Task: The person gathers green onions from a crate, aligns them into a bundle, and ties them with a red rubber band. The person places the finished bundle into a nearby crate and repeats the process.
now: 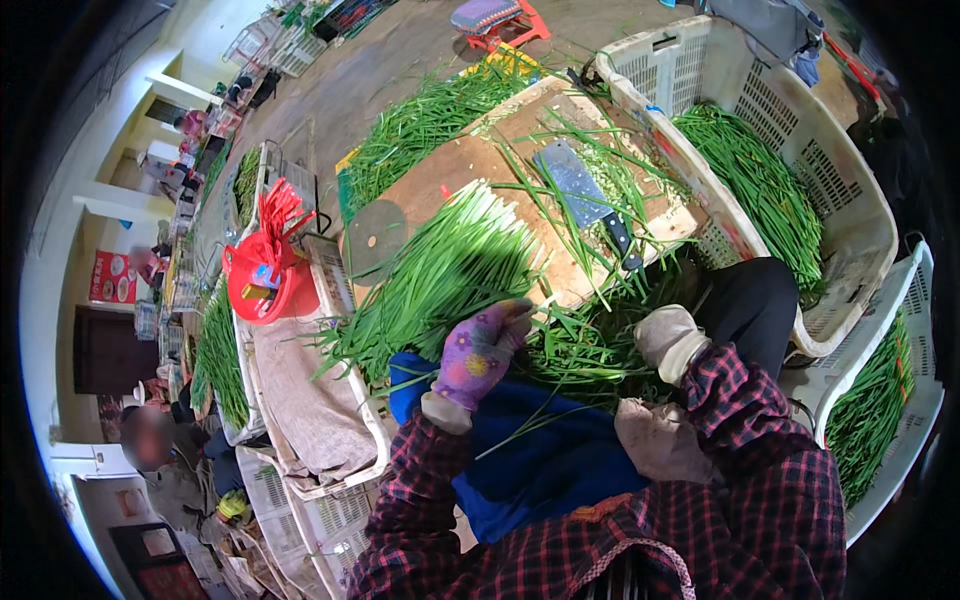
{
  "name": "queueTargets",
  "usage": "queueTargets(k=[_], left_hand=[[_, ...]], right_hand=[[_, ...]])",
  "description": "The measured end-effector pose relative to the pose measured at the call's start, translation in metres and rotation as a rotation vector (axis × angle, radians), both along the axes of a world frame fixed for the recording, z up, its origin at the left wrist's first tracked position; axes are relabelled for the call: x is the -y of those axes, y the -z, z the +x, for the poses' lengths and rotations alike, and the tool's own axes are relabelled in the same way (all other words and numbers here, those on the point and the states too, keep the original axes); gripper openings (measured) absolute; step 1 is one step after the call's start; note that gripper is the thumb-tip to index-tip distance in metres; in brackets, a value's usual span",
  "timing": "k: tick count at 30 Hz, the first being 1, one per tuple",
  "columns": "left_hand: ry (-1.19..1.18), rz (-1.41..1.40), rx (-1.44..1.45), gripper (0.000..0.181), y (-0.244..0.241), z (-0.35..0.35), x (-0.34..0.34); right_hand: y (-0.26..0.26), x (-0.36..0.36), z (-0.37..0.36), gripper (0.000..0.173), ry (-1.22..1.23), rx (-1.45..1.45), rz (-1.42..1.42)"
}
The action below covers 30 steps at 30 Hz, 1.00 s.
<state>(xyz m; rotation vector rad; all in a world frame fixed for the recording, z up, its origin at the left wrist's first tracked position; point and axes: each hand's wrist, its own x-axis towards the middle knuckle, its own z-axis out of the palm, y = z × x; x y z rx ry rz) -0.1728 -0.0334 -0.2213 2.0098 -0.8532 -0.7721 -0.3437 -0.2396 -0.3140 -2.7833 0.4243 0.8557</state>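
My left hand (480, 356), in a purple flowered glove, is curled with its fingertips on the pale end of a green stalk (549, 301). It is beside a large bundle of garlic chives (457, 270), whose white ends lie together on the wooden board (431, 176). My right hand (666, 337), in a whitish glove, is bent over loose green leaves (592, 349) near my knee. Its fingers are turned away, so I cannot see whether it grips anything. A cleaver (574, 184) with a black handle lies on the board among cut pieces and stray stalks.
On the right, a white plastic crate (806, 330) holds more chives (757, 187); another crate (836, 397) stands beyond it. At left is a red bucket (259, 304) with red ties. Loose greens (427, 127) lie past the board. A red stool (499, 22) and a seated person (180, 450) are farther off.
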Motion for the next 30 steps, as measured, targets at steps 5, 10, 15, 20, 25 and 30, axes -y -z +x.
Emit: queueTargets(k=[5, 10, 15, 20, 25, 30], left_hand=[[-0.099, -0.033, -0.134, 0.025, 0.005, -0.013, 0.0], [-0.106, -0.223, -0.546, 0.031, 0.027, -0.012, 0.0], [-0.051, -0.401, -0.495, 0.038, -0.018, 0.0, -0.009], [-0.087, -0.429, -0.405, 0.037, -0.048, -0.008, 0.01], [0.154, -0.321, -0.446, 0.036, -0.007, -0.019, 0.009], [0.22, -0.074, -0.55, 0.037, -0.028, -0.036, 0.006]], right_hand=[[0.009, -0.009, 0.042, 0.039, 0.405, 0.306, 0.074], [0.024, -0.01, 0.045, 0.035, 0.522, 0.44, 0.115], [-0.069, -0.019, 0.011, 0.015, 0.271, 0.802, 0.016], [-0.121, -0.038, -0.028, 0.009, -0.286, 0.557, 0.506], [-0.134, -0.049, 0.006, 0.013, -0.028, 0.921, 0.153], [-0.121, -0.033, 0.006, 0.023, 0.265, 0.895, 0.266]])
